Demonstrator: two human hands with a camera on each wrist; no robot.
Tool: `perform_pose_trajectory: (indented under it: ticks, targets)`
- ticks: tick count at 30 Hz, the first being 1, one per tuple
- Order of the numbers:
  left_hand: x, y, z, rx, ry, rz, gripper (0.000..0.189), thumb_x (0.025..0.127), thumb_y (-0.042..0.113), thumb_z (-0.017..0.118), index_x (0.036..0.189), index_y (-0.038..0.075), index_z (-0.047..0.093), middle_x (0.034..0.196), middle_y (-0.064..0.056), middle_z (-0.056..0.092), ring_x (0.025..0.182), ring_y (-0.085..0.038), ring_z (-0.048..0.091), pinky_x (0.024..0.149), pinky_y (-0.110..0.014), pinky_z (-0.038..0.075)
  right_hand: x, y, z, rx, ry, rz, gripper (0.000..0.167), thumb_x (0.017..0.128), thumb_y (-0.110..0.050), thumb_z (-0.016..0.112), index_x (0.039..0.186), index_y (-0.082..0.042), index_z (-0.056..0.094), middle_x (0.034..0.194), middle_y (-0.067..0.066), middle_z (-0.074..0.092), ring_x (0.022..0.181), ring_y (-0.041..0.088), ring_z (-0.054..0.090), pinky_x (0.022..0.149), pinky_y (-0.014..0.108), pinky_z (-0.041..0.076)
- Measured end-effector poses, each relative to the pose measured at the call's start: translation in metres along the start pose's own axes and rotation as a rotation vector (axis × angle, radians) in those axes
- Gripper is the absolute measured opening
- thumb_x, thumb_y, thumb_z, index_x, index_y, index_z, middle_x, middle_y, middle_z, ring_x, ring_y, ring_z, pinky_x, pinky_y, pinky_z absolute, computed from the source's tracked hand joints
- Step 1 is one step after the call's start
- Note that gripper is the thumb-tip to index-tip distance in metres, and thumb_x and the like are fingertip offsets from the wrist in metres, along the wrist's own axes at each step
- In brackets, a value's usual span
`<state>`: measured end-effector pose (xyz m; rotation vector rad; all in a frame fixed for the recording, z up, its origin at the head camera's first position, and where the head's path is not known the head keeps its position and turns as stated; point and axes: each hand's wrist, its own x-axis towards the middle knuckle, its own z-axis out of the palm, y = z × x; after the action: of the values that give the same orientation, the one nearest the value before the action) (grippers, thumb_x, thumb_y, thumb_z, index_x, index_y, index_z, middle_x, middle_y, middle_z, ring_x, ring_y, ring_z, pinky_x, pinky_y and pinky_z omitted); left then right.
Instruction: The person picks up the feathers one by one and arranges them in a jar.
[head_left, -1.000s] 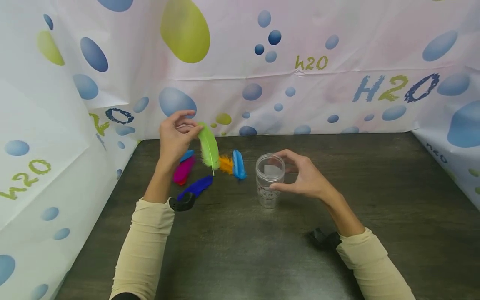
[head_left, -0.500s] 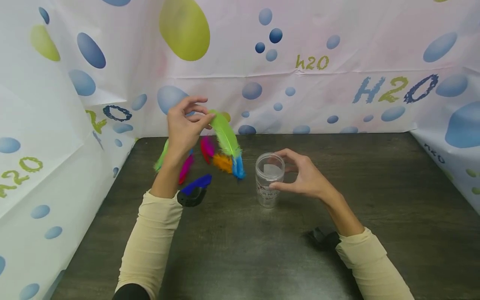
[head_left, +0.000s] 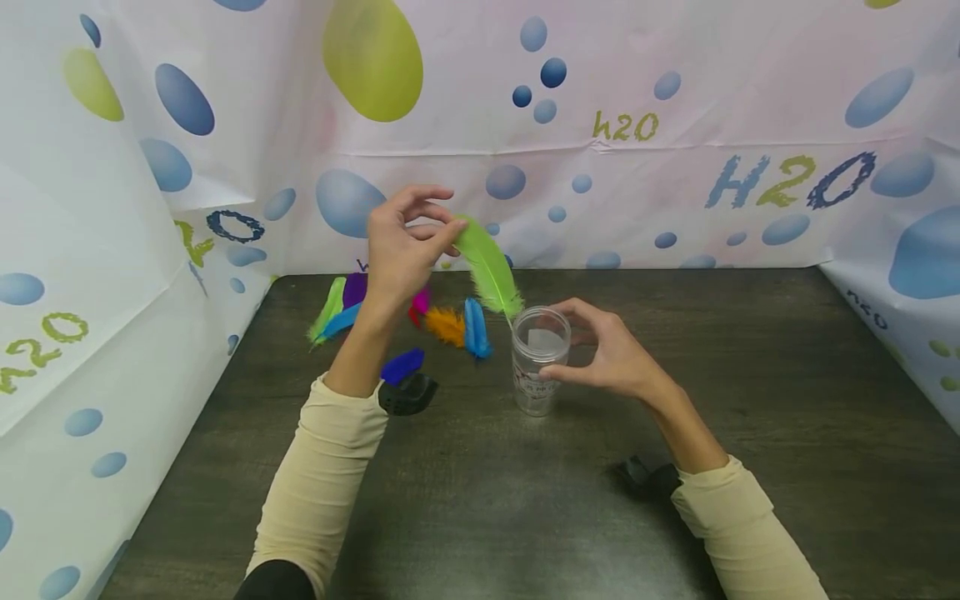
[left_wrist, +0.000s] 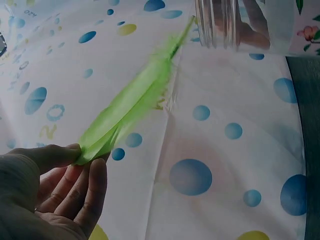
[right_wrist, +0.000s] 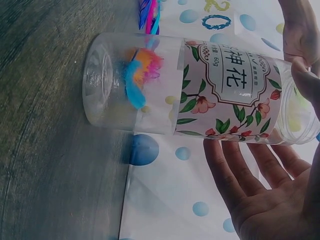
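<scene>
My left hand [head_left: 401,250] pinches a bright green feather [head_left: 491,271] by its broad end between thumb and forefinger. The quill slants down to the right, its tip close beside the rim of a clear jar [head_left: 534,387]; in the left wrist view a small gap shows between quill [left_wrist: 189,29] and jar. My right hand [head_left: 615,354] holds the upright jar near its mouth, thumb in front and fingers behind. A floral label [right_wrist: 230,92] wraps the jar's upper part in the right wrist view. Coloured feathers [right_wrist: 140,75] show through the clear wall below it.
Loose feathers lie on the dark table [head_left: 480,492], left of the jar: light blue [head_left: 477,329], orange [head_left: 446,327], dark blue [head_left: 403,367] and, partly behind the left arm, a green one [head_left: 327,312], a purple one [head_left: 354,289] and others. A printed sheet [head_left: 465,100] hangs behind.
My left hand has carried the green feather to the right and slightly up, from above the loose feathers to the jar's rim. The right hand and the jar stay where they were.
</scene>
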<state>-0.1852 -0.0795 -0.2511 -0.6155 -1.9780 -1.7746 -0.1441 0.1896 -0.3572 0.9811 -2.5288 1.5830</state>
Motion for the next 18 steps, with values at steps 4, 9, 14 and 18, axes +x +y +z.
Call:
perform_pose_trajectory:
  ticks: [4,9,14,18]
  targets:
    - [-0.001,0.001,0.006,0.007,-0.029,0.006,0.028,0.09,-0.01,0.074,0.117,-0.013,0.066,0.085,-0.015,0.07,0.06,-0.01,0.071,0.061,-0.028,0.061,-0.001,0.001,0.001,-0.007,0.004,-0.003,0.066,0.078,-0.004,0.089,0.136,0.0,0.058,0.126,0.017,0.066,0.118,0.036,0.065,0.095,0.055,0.058]
    - [0.001,0.001,0.012,0.009,-0.049,0.02,0.027,0.089,-0.01,0.074,0.115,-0.013,0.067,0.084,-0.018,0.07,0.06,-0.009,0.07,0.062,-0.028,0.06,0.0,0.0,0.0,0.003,0.002,-0.007,0.066,0.078,-0.003,0.089,0.136,0.0,0.058,0.127,0.018,0.066,0.118,0.037,0.065,0.095,0.055,0.058]
    - [0.003,0.005,0.017,0.008,-0.061,0.028,0.027,0.089,-0.01,0.074,0.115,-0.013,0.067,0.085,-0.019,0.069,0.061,-0.009,0.07,0.063,-0.028,0.061,0.0,0.0,-0.001,0.01,-0.003,-0.008,0.065,0.078,-0.003,0.088,0.136,0.0,0.058,0.127,0.017,0.066,0.117,0.036,0.066,0.095,0.054,0.058]
    - [0.005,0.012,0.02,0.013,-0.055,0.036,0.028,0.09,-0.009,0.074,0.117,-0.012,0.067,0.086,-0.017,0.068,0.062,-0.009,0.071,0.064,-0.03,0.061,0.001,-0.001,-0.001,0.019,-0.008,-0.007,0.065,0.078,-0.003,0.088,0.135,0.0,0.058,0.127,0.017,0.066,0.117,0.036,0.066,0.095,0.053,0.058]
